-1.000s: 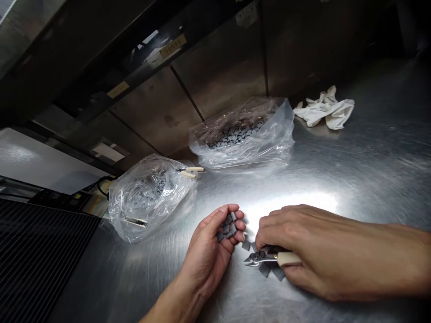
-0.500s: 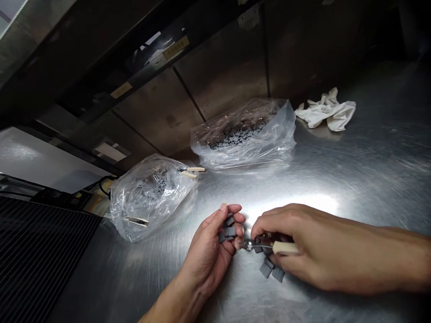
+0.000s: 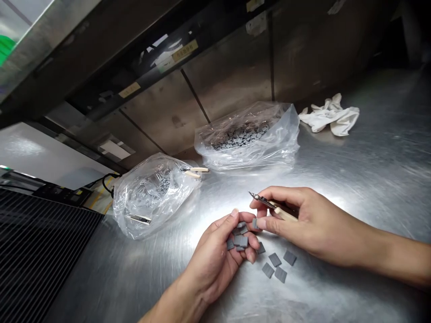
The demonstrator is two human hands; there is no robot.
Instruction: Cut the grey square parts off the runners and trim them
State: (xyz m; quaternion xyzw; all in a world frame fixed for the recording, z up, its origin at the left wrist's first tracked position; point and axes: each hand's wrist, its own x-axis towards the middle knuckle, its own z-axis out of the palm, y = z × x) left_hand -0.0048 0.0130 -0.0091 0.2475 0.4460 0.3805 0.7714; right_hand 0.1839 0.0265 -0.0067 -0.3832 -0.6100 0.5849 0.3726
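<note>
Several small grey ribbed square pieces (image 3: 241,241) rest in my left hand (image 3: 220,251), its fingers curled round them. My right hand (image 3: 299,215) grips a pair of pale-handled nippers (image 3: 269,204), their metal tip pointing up and left. Between its thumb and forefinger a single grey piece (image 3: 255,223) is also pinched, close to my left fingertips. Below my right hand, several loose grey pieces (image 3: 280,274) lie flat on the metal table (image 3: 353,179).
At the back stands a clear bag (image 3: 247,157) of grey pieces. Left of it another clear bag (image 3: 158,202) holds more, with pale-handled pliers (image 3: 197,171) at its edge and a cutter-like tool (image 3: 139,220) on it. White gloves (image 3: 332,116) lie at the back right.
My right hand has risen from the loose pieces and turned the nippers' tip upward. A grey piece is now pinched beside my left hand. The loose pieces lie more spread out.
</note>
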